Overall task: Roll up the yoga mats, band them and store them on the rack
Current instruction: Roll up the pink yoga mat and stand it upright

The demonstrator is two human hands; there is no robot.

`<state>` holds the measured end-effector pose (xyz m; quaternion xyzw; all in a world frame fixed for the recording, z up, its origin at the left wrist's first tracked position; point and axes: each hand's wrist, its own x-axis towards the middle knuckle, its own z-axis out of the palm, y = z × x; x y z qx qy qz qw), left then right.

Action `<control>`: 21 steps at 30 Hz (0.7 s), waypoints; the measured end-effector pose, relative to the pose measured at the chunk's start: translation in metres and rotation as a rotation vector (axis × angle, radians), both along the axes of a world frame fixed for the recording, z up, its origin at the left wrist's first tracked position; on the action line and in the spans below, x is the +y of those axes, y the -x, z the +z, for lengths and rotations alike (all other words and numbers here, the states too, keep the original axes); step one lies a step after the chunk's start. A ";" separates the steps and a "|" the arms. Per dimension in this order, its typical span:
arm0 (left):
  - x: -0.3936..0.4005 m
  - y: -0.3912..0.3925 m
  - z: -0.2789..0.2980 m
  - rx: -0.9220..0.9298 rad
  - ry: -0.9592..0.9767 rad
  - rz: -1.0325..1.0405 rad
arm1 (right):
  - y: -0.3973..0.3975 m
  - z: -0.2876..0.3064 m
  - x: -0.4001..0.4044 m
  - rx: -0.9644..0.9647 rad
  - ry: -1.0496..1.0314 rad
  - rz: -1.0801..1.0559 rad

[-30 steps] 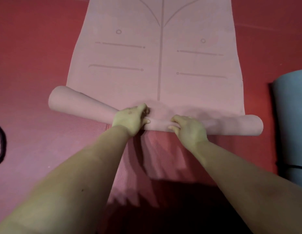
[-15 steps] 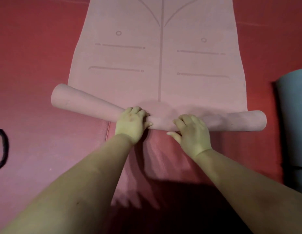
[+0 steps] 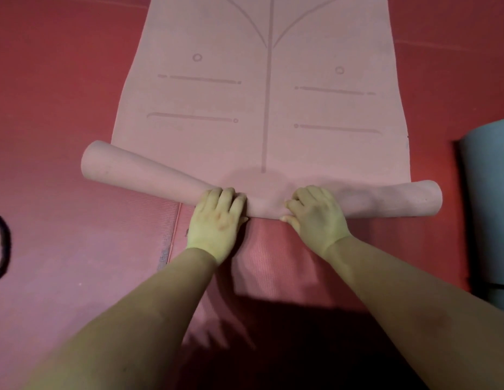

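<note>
Pink yoga mat (image 3: 262, 108) spread on red floor (image 3: 48, 80), partly rolled from near end; flat part running to far edge of view, printed with centre line, short bars and small circles. Rolled part (image 3: 385, 199) lying crosswise, near the middle of the view, unevenly wound: left end wide and flared, angled toward far left and jutting past the left edge of the flat part; right end narrower, projecting just past the right edge. Left hand (image 3: 217, 220) on the roll just left of centre, palm down, fingers (image 3: 225, 197) curled over the top of the roll, gripping it. Right hand (image 3: 315, 215) on the roll just right of centre, fingers bent over its top, thumb (image 3: 287, 219) at the near lower edge, likewise gripping. Hands near each other, apart, with a short bare stretch of roll between. Both forearms reaching in from near edge. Ribbed red mat (image 3: 273, 263) beneath, exposed on near side of the roll, its left edge visible beside the left wrist. Blue-grey rolled mat (image 3: 490, 206) at right edge, well apart from the pink roll, crossed by a dark band (image 3: 495, 287) near its near end. Black loop (image 3: 3, 246) on floor at left edge, partly cut off.
</note>
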<state>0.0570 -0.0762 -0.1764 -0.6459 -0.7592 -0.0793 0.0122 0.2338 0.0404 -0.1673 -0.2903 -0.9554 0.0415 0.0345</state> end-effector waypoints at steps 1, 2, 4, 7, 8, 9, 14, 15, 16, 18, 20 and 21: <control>0.005 0.002 0.001 -0.009 0.012 -0.009 | 0.000 0.000 -0.003 0.001 -0.019 -0.029; 0.009 0.005 0.000 -0.021 0.034 -0.017 | -0.001 0.000 -0.004 0.000 -0.041 -0.052; 0.013 0.013 0.000 -0.078 0.086 -0.024 | -0.001 -0.001 -0.002 0.027 -0.082 -0.069; 0.026 0.023 0.013 -0.203 0.169 -0.003 | -0.005 -0.002 -0.003 0.102 -0.097 -0.072; 0.032 0.026 0.019 -0.231 0.216 0.014 | -0.005 -0.004 -0.003 0.107 -0.086 -0.072; 0.038 0.029 0.022 -0.259 0.259 0.032 | -0.005 -0.005 -0.001 0.098 -0.073 -0.069; 0.038 0.030 0.026 -0.177 0.218 -0.047 | 0.004 0.004 0.031 0.021 0.223 -0.050; 0.032 0.029 0.021 -0.146 0.192 -0.076 | 0.007 0.010 0.037 -0.024 0.309 -0.069; 0.026 0.028 0.016 -0.103 0.131 -0.093 | 0.009 0.016 0.045 -0.053 0.390 -0.093; 0.023 0.025 0.013 -0.083 0.112 -0.052 | 0.017 0.026 0.058 -0.095 0.559 -0.163; 0.032 0.027 0.014 -0.101 0.120 -0.043 | 0.022 0.032 0.065 -0.119 0.614 -0.199; 0.036 0.029 0.016 -0.130 0.148 -0.039 | 0.023 0.031 0.065 -0.138 0.573 -0.186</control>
